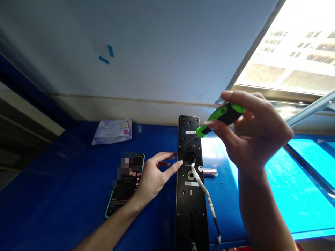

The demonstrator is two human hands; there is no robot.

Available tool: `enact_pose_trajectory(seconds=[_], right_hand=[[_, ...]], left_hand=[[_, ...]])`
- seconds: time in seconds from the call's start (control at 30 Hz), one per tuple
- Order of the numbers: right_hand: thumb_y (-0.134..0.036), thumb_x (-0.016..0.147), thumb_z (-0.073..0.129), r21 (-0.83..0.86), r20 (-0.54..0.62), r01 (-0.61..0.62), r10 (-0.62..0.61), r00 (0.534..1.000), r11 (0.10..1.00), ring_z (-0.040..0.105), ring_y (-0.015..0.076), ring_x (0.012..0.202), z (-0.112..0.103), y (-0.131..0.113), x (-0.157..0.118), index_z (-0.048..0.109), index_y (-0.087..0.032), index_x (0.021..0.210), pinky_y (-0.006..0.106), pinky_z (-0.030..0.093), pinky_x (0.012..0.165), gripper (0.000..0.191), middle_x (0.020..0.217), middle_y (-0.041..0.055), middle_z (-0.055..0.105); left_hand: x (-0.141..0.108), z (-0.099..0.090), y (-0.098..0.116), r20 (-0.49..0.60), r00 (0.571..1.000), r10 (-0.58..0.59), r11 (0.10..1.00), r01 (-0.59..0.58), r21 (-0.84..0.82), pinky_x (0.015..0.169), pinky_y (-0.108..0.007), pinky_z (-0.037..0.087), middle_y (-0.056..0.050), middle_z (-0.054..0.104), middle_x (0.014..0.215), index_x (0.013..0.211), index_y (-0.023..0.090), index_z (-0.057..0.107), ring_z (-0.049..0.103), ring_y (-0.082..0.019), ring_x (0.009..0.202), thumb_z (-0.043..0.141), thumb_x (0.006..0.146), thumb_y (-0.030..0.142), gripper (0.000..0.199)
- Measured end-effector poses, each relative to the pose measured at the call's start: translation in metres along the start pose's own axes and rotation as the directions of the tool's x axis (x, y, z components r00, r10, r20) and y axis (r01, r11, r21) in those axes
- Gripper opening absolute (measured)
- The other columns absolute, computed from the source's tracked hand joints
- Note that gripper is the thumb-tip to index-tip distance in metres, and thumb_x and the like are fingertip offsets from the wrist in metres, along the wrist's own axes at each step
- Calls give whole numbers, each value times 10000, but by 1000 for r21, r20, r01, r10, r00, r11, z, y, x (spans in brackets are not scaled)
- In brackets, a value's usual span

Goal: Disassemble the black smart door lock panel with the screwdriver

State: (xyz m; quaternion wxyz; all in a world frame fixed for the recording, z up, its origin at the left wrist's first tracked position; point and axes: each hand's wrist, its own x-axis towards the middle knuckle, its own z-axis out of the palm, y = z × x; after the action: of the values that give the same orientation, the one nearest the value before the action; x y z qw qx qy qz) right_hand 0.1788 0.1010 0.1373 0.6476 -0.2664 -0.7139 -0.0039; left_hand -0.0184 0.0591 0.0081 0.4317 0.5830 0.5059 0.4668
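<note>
A long black door lock panel [192, 205] lies back side up, with screw holes, a square opening and a "CE" label showing. My left hand [157, 170] holds its left edge, thumb on the top face and fingers against the side. Between the thumb and fingers of my right hand [251, 132] is a green and black screwdriver [221, 116], tilted, its thin shaft pointing down-left to the panel's upper part. Whether the tip sits in a screw cannot be made out. A white-wrapped cable [202, 186] runs from the panel's opening down to the right.
On the blue table [78, 195] a phone [127, 188] with a lit screen lies left of my left hand. Behind it is a lilac packet [112, 131]. A shiny cylinder [210, 172] lies just right of the panel. A wall [146, 62] stands behind, a bright window at right.
</note>
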Motion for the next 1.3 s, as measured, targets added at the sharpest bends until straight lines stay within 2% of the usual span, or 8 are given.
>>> enact_pose_trajectory(seconds=[0.1, 0.2, 0.33, 0.5, 0.77, 0.93, 1.17, 1.3], right_hand=[[-310, 802, 904, 23, -19, -19, 20, 1000, 1000, 686, 197, 780, 1, 0, 1, 784, -388, 1201, 322, 645, 605, 424, 993, 19, 738], [-326, 856, 856, 74, -21, -77, 79, 997, 994, 716, 209, 813, 2, 1, 1, 774, -358, 1201, 357, 674, 623, 356, 1062, 28, 738], [-301, 864, 846, 145, -20, -147, 152, 988, 978, 737, 217, 907, 3, 2, 2, 773, -369, 1169, 365, 691, 653, 321, 1105, 13, 731], [-270, 823, 881, 226, -24, -212, 223, 975, 951, 708, 163, 837, 5, 2, 2, 802, -346, 1101, 301, 679, 640, 299, 1015, -11, 743], [-218, 819, 865, 214, -47, -243, 259, 965, 946, 692, 169, 845, 3, 2, 4, 799, -351, 1086, 322, 660, 650, 305, 1037, -12, 732], [-281, 857, 848, 162, -69, -263, 277, 958, 951, 710, 205, 863, -3, 8, 3, 779, -358, 1124, 448, 659, 853, 286, 998, -5, 726], [-302, 849, 853, 160, -59, -250, 262, 963, 955, 722, 221, 891, -6, 8, 5, 782, -351, 1121, 447, 660, 844, 286, 1031, 0, 747], [-291, 859, 837, 160, -46, -233, 243, 969, 959, 715, 203, 867, -17, 9, 7, 775, -336, 1127, 436, 658, 859, 278, 1026, 2, 740]], left_hand=[[-2, -1, 2, -100, 991, 94, 993, -86, 79, 894, -391, 634, -93, 800, 1174, 1090, 217, 834, 763, -244, 954, 832, 842, 442, 335], [-4, -2, 5, -156, 964, 217, 969, -192, 158, 944, -380, 623, -74, 804, 1148, 1086, 238, 836, 759, -227, 958, 808, 881, 376, 250], [-5, -6, 9, -131, 938, 322, 937, -295, 189, 888, -339, 637, -64, 812, 1109, 1082, 251, 837, 771, -219, 950, 820, 877, 333, 221], [-7, -6, 12, -101, 904, 416, 901, -395, 178, 869, -316, 637, -49, 820, 1014, 1010, 250, 843, 781, -204, 915, 805, 901, 309, 129], [-9, -6, 14, -142, 876, 462, 878, -428, 213, 809, -242, 605, 2, 807, 913, 906, 240, 811, 768, -148, 823, 827, 878, 198, 53], [-9, -7, 17, -137, 887, 440, 885, -404, 230, 805, -263, 607, 1, 805, 888, 873, 240, 798, 768, -162, 815, 821, 877, 204, 43], [-9, -6, 16, -121, 898, 424, 895, -395, 207, 785, -268, 602, 2, 802, 872, 856, 243, 796, 762, -164, 800, 815, 882, 227, 36], [-3, -8, 19, -63, 921, 385, 915, -373, 155, 827, -270, 604, -2, 819, 907, 876, 250, 816, 775, -172, 846, 792, 903, 235, 39]])
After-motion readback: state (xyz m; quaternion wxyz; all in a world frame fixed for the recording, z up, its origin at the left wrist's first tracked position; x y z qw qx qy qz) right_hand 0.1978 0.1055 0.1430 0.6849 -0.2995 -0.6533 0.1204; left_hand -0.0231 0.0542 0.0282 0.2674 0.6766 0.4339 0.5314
